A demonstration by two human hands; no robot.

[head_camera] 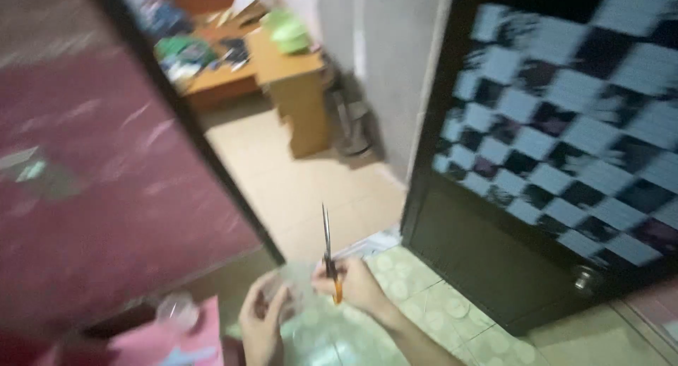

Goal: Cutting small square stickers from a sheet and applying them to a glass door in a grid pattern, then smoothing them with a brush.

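The left hand [263,322] is low in the picture, closest to us; its fingers curl around a clear, see-through thing [293,290], maybe a bit of plastic, too blurry to name. Just beside it, the right hand [357,285] is closed on the orange handle of the scissors [328,256]; the blades point straight up and look shut, and they do not touch the clear thing. So, as I judge it, no cut is going on at this moment; I see no cut pieces, so I cannot tell how much is done. A pink sheet [185,336] lies at the bottom left, with a small clear cup [176,311] at its edge. Ahead is a tiled floor [311,189] through a doorway; a dark door [494,260] with checks stands on the right; a messy wooden desk [282,76] is far back.
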